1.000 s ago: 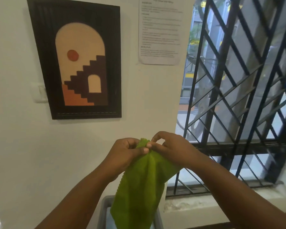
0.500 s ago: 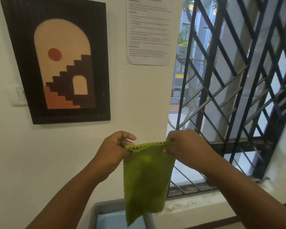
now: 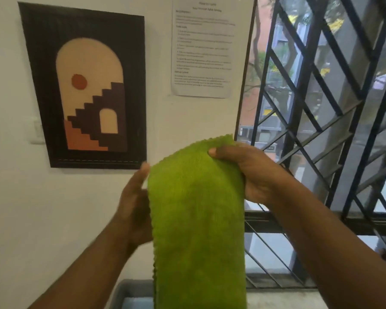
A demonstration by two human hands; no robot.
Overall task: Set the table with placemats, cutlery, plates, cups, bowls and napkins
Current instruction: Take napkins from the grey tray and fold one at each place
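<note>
Centre of the frame: I hold a green napkin up against the wall, my right hand pinching its top right corner, my left hand flat and straight-fingered at its left edge. To fold neatly, I should match the edges first

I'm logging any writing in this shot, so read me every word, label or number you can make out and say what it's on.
Sheet taped to the wall: printed title, headings and paragraphs, all too small and blurred to read.
Picture: no text.
Napkin: no text or label visible.
</note>
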